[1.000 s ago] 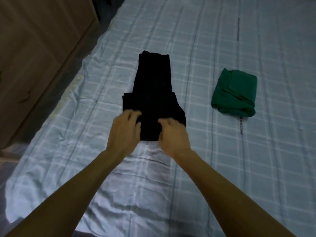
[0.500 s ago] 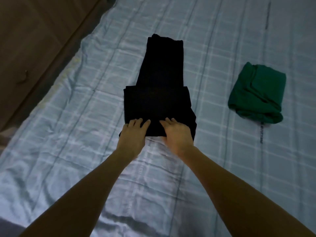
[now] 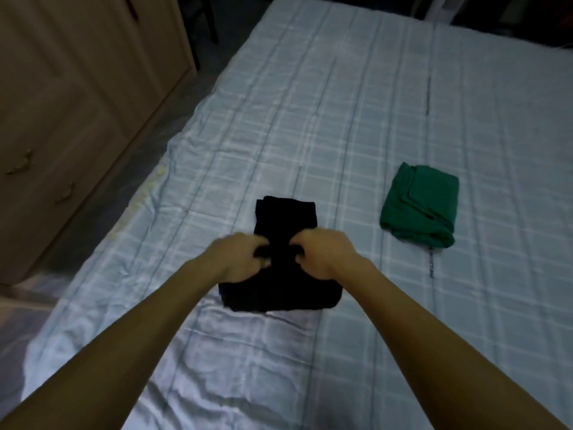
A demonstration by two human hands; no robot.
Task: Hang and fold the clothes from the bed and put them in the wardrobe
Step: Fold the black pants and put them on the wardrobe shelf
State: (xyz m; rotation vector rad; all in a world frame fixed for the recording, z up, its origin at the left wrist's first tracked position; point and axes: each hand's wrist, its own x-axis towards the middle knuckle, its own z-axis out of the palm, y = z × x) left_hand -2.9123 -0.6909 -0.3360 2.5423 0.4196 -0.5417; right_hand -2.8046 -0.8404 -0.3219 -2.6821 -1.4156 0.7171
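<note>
We record the black garment [image 3: 280, 259] lying near the foot of the checked bedsheet [image 3: 341, 119], directly ahead of the person; half a second ago its near edge lay flat under both palms and a long narrow section reached away up the bed; now that edge has been lifted and carried forward, so the piece reads shorter and thicker, with only a short stub showing beyond the hands.

The left hand [image 3: 240, 259] has its fingers curled round a fold of black cloth; the right hand [image 3: 325, 252] does likewise, fingers bent in and pinching the same fold from the other side; both are motion-blurred, so we cannot tell individual fingertip placement; the two hands sit close together over the middle of the garment, touching it.

We judge this to be a lengthwise fold in progress, the near half being laid over the far half; the fold is not yet pressed flat.

The folded green garment [image 3: 420, 206] rests well apart to the right on the same sheet, untouched; the wooden wardrobe [image 3: 77, 103] stands beside the bed on the left, doors closed as far as we can see.

On this evidence, one item is folded, a second nearly so, and neither is yet stored.
</note>
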